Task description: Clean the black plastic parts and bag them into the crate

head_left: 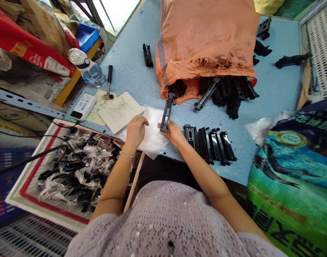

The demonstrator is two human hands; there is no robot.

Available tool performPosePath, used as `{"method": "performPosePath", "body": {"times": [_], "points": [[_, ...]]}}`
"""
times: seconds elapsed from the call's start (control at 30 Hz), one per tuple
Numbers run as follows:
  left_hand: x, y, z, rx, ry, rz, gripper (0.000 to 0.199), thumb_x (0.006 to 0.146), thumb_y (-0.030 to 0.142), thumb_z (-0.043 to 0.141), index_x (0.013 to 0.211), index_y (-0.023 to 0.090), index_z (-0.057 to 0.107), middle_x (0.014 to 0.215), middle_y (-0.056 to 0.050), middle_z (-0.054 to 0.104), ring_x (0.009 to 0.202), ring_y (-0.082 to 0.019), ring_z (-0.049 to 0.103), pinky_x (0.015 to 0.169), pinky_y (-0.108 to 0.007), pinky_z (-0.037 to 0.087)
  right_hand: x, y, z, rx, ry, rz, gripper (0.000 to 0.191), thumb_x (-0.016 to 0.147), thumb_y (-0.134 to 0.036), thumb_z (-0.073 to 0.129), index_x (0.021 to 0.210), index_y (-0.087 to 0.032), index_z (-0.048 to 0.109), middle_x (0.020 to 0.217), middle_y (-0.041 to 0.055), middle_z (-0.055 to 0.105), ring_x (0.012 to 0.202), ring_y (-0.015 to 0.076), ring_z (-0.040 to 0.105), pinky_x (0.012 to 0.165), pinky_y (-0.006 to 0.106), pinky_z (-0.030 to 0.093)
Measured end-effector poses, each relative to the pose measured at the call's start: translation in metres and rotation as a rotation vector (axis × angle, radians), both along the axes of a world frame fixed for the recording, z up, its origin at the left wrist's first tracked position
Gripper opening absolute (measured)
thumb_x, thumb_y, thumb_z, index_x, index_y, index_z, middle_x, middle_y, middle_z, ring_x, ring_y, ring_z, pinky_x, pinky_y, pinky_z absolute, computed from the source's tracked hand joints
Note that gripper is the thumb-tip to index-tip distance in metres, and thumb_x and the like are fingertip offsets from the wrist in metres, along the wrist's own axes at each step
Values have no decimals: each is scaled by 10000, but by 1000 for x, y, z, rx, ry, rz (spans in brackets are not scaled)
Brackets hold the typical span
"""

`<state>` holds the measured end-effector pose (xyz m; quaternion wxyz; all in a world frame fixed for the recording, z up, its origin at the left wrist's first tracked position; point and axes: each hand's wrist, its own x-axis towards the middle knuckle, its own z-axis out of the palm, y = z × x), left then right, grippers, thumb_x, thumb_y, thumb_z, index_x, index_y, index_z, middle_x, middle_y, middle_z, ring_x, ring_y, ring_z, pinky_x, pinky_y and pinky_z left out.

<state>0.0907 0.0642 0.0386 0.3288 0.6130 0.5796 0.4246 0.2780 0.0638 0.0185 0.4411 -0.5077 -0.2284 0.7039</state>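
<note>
My right hand (175, 133) grips the lower end of a long black plastic part (167, 112), which tilts up toward the sack's mouth. My left hand (136, 129) is closed, its fingers curled in at the edge of a pile of thin white plastic bags (154, 137). Whether it pinches anything I cannot make out. To the right of my right hand, several similar black parts (210, 144) lie side by side in a row. Beyond them, an orange woven sack (206, 39) lies with its mouth toward me, and more black parts (233, 94) spill out of it.
On the left stand a white crate (24, 194) of bagged black parts, a water bottle (88, 67), a hammer (109, 82), a white device (84, 106) and a pale board (120, 111). A green-blue sack (294, 192) crowds the table's right side. Loose black parts (291, 60) lie farther back.
</note>
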Motion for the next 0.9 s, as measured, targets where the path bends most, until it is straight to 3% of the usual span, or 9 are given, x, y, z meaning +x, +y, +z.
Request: {"method": "performPosePath", "body": {"times": [0.1, 0.17, 0.27, 0.37, 0.43, 0.53, 0.63, 0.8, 0.9], "points": [[-16, 8, 14, 20, 259, -16, 135, 805, 106, 550, 791, 200, 646, 915, -104, 680, 993, -273, 626, 944, -434, 481, 0, -5, 2, 72, -13, 12, 247, 891, -456, 660, 894, -220, 589, 942, 31, 772, 870, 160, 718, 774, 271, 570], [-12, 14, 9, -62, 111, -42, 64, 792, 154, 617, 835, 202, 628, 861, -66, 671, 887, -234, 640, 855, -388, 512, -1, -9, 7, 126, 9, 3, 323, 852, -528, 688, 918, -225, 596, 970, 43, 780, 906, 176, 712, 800, 294, 568], [8, 17, -10, -161, -273, -12, 286, 695, 188, 740, 847, 215, 499, 758, 24, 591, 711, -145, 613, 709, -284, 501, -6, -13, 15, 167, 91, 27, 355, 846, -566, 673, 940, -228, 618, 982, 53, 787, 955, 192, 710, 826, 314, 565], [22, 13, -23, -195, -429, -13, 403, 643, 163, 763, 829, 226, 412, 749, 48, 572, 680, -119, 605, 692, -259, 494, -10, -11, 14, 155, 143, 51, 345, 836, -554, 687, 892, -218, 624, 936, 58, 786, 960, 203, 722, 819, 312, 567], [18, 8, -21, -174, -371, -38, 343, 688, 178, 734, 818, 226, 420, 772, 26, 602, 721, -138, 624, 727, -285, 512, -9, -6, 9, 154, 136, 16, 349, 846, -555, 688, 880, -215, 614, 893, 60, 786, 933, 205, 731, 805, 313, 571], [1, 2, -8, -19, -36, 1, 95, 784, 149, 609, 794, 210, 536, 839, -37, 647, 873, -196, 645, 864, -360, 516, -2, -2, 3, 169, 61, -50, 345, 870, -549, 687, 890, -215, 603, 876, 55, 790, 894, 189, 733, 806, 303, 568], [-6, 1, 0, 54, 192, 12, 140, 814, 118, 553, 854, 197, 662, 955, -79, 690, 965, -227, 641, 952, -397, 492, 3, -5, 7, 211, 9, -74, 335, 879, -547, 679, 893, -219, 612, 911, 50, 798, 903, 183, 727, 810, 296, 563], [10, 6, -9, -115, -201, -65, 192, 746, 230, 736, 853, 200, 579, 814, -7, 654, 728, -147, 620, 732, -291, 521, -5, -2, 13, 243, 100, -18, 328, 873, -544, 669, 908, -222, 622, 945, 62, 797, 978, 219, 735, 807, 322, 570], [6, 6, -8, -43, -120, -27, 92, 785, 198, 675, 810, 200, 587, 810, -25, 657, 786, -168, 633, 797, -323, 532, -9, 8, 6, 202, 27, -34, 323, 859, -517, 691, 889, -208, 605, 896, 68, 787, 910, 200, 739, 791, 300, 559]]}}
